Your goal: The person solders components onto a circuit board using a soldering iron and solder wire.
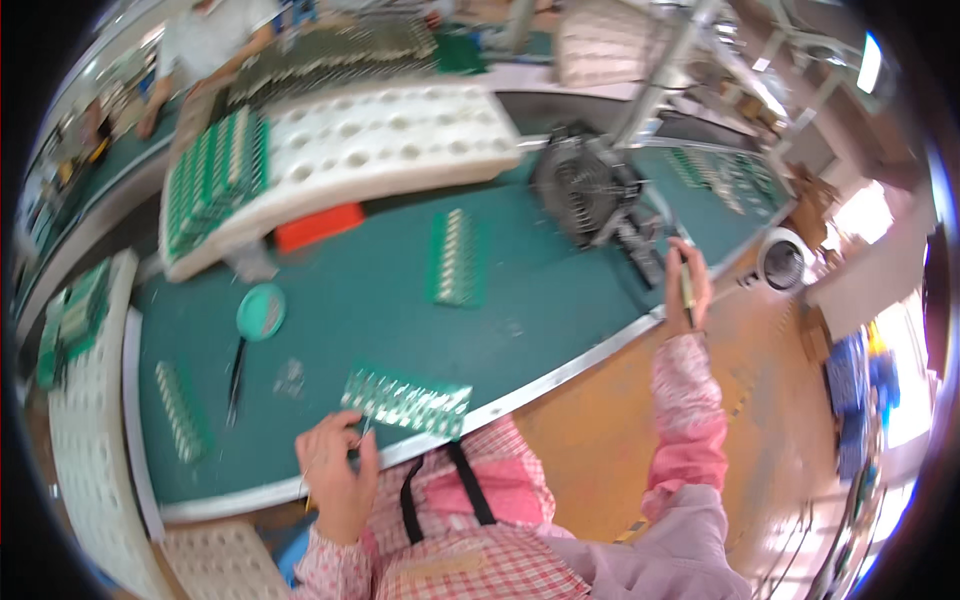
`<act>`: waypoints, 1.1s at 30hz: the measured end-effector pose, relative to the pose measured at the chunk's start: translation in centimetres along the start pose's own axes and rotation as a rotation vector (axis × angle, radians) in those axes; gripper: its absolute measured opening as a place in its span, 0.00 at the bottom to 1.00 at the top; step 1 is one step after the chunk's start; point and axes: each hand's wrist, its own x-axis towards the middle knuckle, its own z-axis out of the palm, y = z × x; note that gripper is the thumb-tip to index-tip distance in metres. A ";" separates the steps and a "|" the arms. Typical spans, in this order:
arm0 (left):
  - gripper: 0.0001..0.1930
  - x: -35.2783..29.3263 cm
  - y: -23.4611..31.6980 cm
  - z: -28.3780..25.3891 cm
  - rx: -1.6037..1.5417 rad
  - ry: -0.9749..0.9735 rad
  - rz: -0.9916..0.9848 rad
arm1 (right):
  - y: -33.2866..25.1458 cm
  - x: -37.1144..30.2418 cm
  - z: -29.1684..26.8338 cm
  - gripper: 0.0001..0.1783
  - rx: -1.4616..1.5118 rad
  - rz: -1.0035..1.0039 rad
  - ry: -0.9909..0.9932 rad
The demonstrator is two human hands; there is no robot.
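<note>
At the table's near edge lies a green circuit board panel (408,402) with pale parts in rows. My left hand (340,470) is at its left end, fingers curled and thumb raised. Something small, thin and dark shows between thumb and fingers, too blurred to name. My right hand (687,285) is closed around a slim pen-shaped tool (687,287) with a pale yellow handle, out at the table's right edge. Just left of that hand is a black fan unit (580,185) with a dark holder (637,250).
Another board (455,258) lies mid-table, a further one (180,412) at left. Near them are a round turquoise tin (261,312), a black-handled tool (236,382) and a red bin (318,228). White foam trays (390,135) carry boards behind. A person (210,45) stands far left.
</note>
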 end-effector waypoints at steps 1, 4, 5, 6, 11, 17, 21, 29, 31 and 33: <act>0.09 0.3 0.1 0.2 -0.010 0.012 0.012 | 0.6 1.0 -0.2 0.10 -0.011 -0.027 -0.092; 0.09 0.7 0.4 0.5 -0.019 0.048 0.020 | 2.3 -0.4 -0.5 0.11 0.055 0.047 -0.224; 0.09 0.7 0.2 0.4 -0.029 0.065 0.022 | 1.9 -1.8 -0.3 0.10 0.166 0.109 -0.179; 0.09 0.8 0.1 0.6 -0.008 0.075 -0.003 | 0.6 -3.5 -0.4 0.10 0.218 0.099 -0.132; 0.10 0.4 0.1 0.2 -0.008 0.075 -0.028 | -10.0 -12.9 -0.2 0.19 0.217 -0.158 -0.465; 0.09 0.3 0.2 0.4 -0.054 0.079 -0.050 | -16.8 -15.8 3.0 0.43 0.302 -0.493 -0.600; 0.09 0.4 0.3 0.3 -0.061 0.073 -0.049 | -17.1 -17.0 3.3 0.43 0.277 -0.460 -0.566; 0.08 0.7 0.2 -0.3 -0.052 0.014 -0.043 | -18.6 -17.1 2.0 0.48 0.246 -0.458 -0.606; 0.09 0.4 0.0 -0.2 -0.064 0.016 -0.048 | -18.9 -17.0 2.1 0.49 0.235 -0.456 -0.627; 0.09 0.4 0.0 -0.2 -0.076 0.018 -0.050 | -19.1 -17.3 2.3 0.48 0.263 -0.472 -0.620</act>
